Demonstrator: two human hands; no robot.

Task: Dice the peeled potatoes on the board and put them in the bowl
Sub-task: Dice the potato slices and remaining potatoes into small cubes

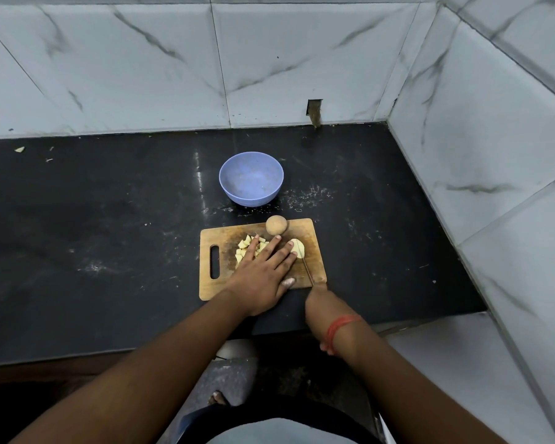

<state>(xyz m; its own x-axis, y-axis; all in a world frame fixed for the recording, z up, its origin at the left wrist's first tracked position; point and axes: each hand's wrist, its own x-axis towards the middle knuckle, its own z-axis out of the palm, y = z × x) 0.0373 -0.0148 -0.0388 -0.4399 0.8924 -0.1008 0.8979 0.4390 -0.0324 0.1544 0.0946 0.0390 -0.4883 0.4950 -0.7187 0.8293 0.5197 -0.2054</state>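
Wooden board on black tabletop | left hand flat, fingers spread over diced potato pieces, fingertip on a potato piece | right hand seemingly closed around knife, grip partly hidden | whole potato at board's far edge | blue bowl beyond, holding no potato

I find no text, label, brand, number or sign that can be read anywhere in my view.
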